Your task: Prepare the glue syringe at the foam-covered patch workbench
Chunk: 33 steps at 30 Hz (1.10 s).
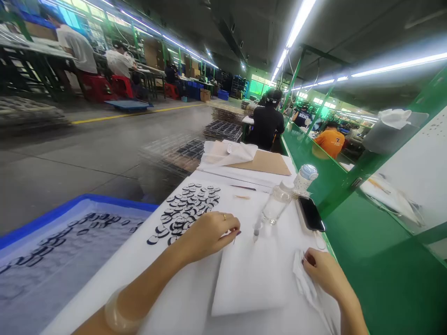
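Observation:
My left hand (pixel 212 235) is over the white table beside many small dark-rimmed rounded pieces (pixel 186 207), its fingers closed in a pinch. What lies between those fingertips is too small to make out. On the right, my right hand (pixel 324 270) is closed, thumb and finger pinching at a crumpled white cloth (pixel 303 277). Between the hands lies a white foam pad (pixel 249 284). Just past the pad's far end is a thin syringe-like tool (pixel 256 231), close to a clear bottle (pixel 277 204).
A blue-rimmed tray (pixel 84 197) with more dark pieces is at the left. Beyond the bottle stand a blue-lidded bottle (pixel 307 174) and a phone (pixel 311 214). Cardboard (pixel 268 163) lies at the table's far end. A green partition (pixel 363 246) runs along the right.

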### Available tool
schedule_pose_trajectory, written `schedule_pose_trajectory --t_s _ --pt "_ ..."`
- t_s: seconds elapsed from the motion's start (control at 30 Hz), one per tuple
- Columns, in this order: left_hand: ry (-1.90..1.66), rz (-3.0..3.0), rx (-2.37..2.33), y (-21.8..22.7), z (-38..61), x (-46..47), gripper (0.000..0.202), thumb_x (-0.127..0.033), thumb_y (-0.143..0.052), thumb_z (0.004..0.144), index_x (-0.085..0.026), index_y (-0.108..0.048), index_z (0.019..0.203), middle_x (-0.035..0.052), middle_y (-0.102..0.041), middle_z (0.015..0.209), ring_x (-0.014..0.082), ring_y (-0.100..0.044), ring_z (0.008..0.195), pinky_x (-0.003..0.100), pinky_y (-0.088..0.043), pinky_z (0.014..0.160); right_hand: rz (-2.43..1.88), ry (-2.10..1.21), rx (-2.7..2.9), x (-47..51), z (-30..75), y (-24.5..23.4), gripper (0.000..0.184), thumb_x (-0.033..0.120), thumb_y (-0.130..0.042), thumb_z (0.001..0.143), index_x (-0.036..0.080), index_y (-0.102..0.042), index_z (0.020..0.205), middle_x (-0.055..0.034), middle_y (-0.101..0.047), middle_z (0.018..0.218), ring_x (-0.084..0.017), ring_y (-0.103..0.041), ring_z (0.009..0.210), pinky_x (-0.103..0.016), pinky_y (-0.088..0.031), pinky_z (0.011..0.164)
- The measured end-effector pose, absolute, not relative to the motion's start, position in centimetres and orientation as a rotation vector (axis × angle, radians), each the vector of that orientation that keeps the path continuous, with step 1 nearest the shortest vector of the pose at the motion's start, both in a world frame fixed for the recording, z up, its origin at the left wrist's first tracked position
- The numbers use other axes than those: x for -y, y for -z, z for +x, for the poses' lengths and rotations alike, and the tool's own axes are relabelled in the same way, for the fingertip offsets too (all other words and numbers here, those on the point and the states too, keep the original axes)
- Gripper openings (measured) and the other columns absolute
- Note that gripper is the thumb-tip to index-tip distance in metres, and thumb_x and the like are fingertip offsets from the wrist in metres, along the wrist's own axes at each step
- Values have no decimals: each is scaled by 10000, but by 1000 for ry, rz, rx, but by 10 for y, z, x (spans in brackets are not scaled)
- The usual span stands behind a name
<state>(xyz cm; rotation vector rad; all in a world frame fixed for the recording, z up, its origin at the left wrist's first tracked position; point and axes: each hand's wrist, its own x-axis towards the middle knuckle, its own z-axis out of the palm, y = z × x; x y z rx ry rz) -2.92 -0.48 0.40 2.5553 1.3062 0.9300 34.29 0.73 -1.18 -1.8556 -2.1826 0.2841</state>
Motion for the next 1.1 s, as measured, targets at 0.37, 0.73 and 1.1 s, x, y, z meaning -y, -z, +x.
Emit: schedule_pose_trajectory --t_s 0.37,0.73,1.1 --pt "-989 2607 -1367 -4 -29 3 86 -162 -605 923 -195 -656 862 -14 -732 806 146 -652 643 266 -457 641 -1522 -61 1972 -61 284 -33 293 497 -585 870 235 -680 960 -19 -670 676 -204 -568 537 -284 -343 494" --pt "-924 2584 -1372 -3 -32 2 168 -235 -538 1011 -183 -679 936 23 -751 885 167 -686 752 283 -481 707 -1098 -557 2201 -39 247 10 468 473 -398 1045 196 -695 813 -32 -631 670 -177 -594 619 -267 -413 549" --pt "-1000 2615 -1337 -5 -30 3 255 -225 -465 1037 -168 -682 914 36 -733 830 173 -672 724 293 -493 680 -1025 -611 2377 -26 227 4 323 333 -444 1013 217 -625 773 -12 -632 684 -171 -559 613 -284 -356 583"
